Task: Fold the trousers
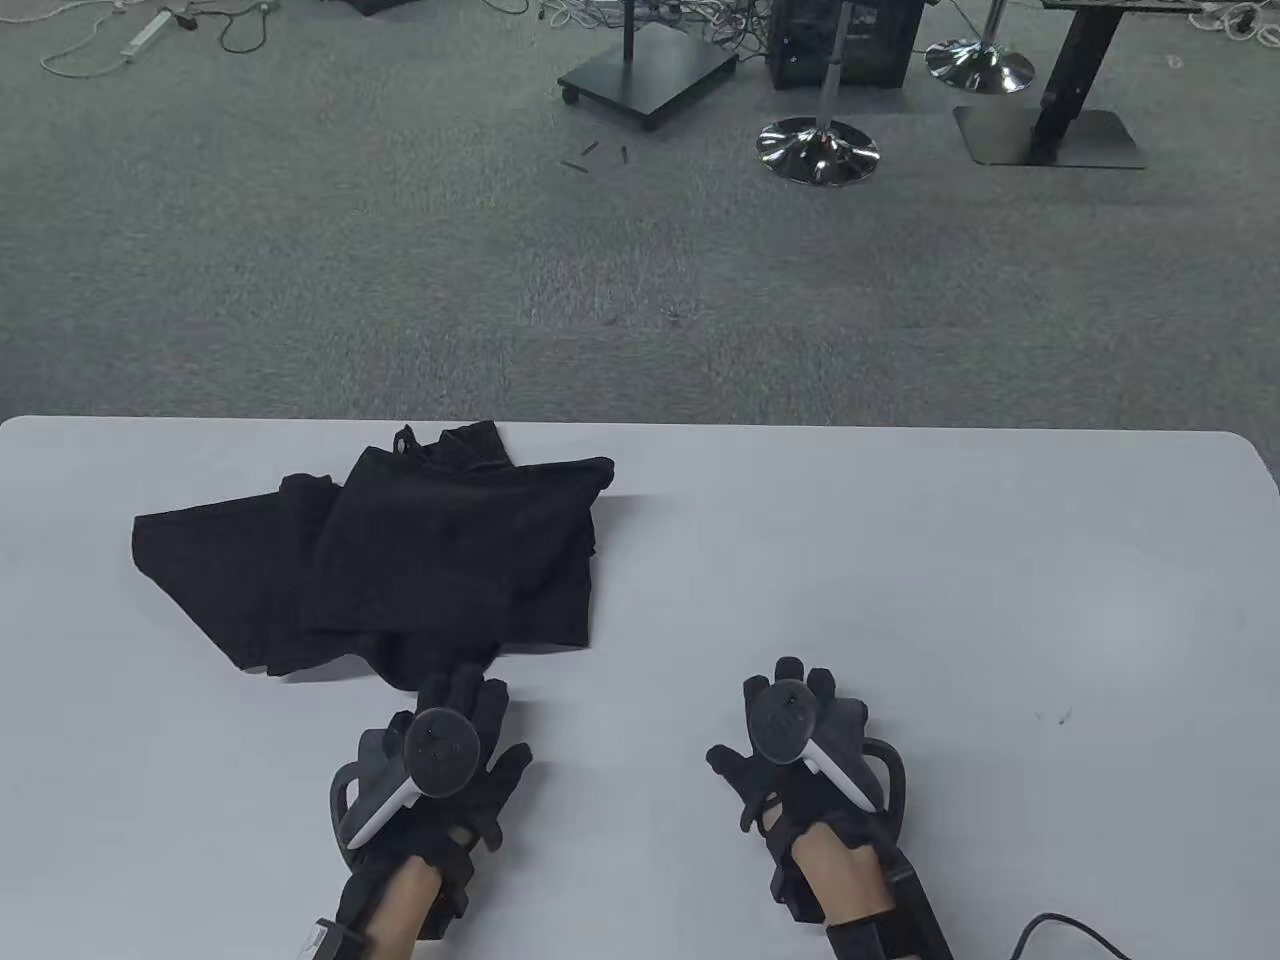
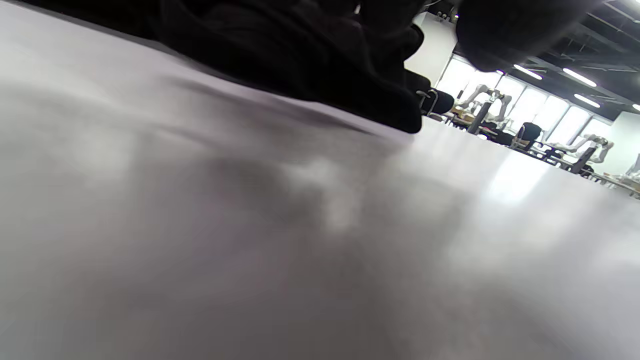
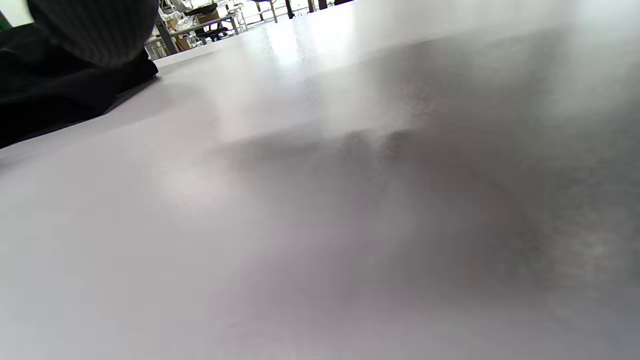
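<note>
Both hands open-fingered near black trousers, long axis left-right across table.

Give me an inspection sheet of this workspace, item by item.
Surface: white table, a small dark mark near its right side.
Job's things: black trousers, partly folded in a heap, left of centre.
Clutter: nothing seen on the table.
Grippers: left hand at the trousers' near edge; right hand on bare table, apart from the cloth.
Cables: one cable at the near right corner.
Surroundings: grey carpet, stand bases, floor cables.
</note>
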{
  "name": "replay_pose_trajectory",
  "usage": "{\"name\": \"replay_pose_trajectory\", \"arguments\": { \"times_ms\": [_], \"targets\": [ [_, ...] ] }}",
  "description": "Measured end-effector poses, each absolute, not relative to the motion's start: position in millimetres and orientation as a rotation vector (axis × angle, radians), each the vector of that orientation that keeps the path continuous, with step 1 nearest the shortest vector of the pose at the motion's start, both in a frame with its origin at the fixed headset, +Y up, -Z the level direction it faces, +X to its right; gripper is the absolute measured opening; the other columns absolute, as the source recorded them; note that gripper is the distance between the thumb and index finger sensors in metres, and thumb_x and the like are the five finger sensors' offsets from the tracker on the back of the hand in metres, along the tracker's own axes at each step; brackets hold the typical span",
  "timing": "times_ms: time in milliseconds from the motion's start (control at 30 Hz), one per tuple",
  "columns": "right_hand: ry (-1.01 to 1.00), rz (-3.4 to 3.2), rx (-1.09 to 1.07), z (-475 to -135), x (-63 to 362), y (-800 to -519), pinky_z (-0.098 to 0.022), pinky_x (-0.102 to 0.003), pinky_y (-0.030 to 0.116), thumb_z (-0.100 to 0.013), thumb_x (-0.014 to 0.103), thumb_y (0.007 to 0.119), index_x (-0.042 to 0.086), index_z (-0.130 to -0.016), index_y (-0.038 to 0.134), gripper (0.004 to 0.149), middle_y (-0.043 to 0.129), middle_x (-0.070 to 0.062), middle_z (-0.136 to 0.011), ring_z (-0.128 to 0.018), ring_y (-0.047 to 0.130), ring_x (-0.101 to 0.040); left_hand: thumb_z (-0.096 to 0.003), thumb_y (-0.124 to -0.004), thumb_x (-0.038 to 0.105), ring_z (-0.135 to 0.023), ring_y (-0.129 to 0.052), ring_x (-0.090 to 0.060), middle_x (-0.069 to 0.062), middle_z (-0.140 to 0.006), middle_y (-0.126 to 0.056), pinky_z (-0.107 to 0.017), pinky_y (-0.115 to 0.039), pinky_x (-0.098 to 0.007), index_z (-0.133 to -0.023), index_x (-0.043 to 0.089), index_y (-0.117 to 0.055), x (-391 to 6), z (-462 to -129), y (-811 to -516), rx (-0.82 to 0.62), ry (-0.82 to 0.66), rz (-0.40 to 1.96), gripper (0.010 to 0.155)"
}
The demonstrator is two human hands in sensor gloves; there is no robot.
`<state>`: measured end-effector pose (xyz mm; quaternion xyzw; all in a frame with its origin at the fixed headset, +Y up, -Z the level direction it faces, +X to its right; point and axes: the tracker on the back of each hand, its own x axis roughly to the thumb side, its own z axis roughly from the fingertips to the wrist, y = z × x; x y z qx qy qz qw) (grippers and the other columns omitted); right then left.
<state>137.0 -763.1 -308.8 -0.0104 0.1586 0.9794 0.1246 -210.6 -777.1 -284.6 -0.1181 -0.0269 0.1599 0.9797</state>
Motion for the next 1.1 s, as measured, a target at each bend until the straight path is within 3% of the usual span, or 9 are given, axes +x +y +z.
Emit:
{"name": "replay_pose_trajectory", "arguments": {
  "times_ms": [700, 1100],
  "targets": [
    [0.465, 2.843, -0.038, -308.9, 138.6, -763.8, -0.075, -0.066, 0.018, -0.045, 0.066, 0.065, 0.032, -0.107, 0.03, 0.078, 0.012, -0.001, -0.116, -0.11, 0.014, -0.036, -0.0534, -0.066, 0.066, -0.121, -0.025, -0.027, 0.014, -0.123, -0.023, -0.083, -0.032, -0.061, -0.116, 0.039, -0.034, -212.4, -286.3, -774.7, -0.233, -0.053, 0.327, 0.076],
    [0.462, 2.828, -0.003, -309.7, 137.3, -761.4, -0.075, -0.066, 0.02, -0.046, 0.066, 0.065, 0.031, -0.107, 0.031, 0.078, 0.014, -0.001, -0.117, -0.11, 0.016, -0.037, -0.0547, -0.065, 0.067, -0.122, -0.018, -0.026, 0.016, -0.123, -0.017, -0.085, -0.032, -0.061, -0.117, 0.04, -0.028, -252.7, -313.2, -748.3, -0.208, 0.11, 0.366, 0.077]
  ]
}}
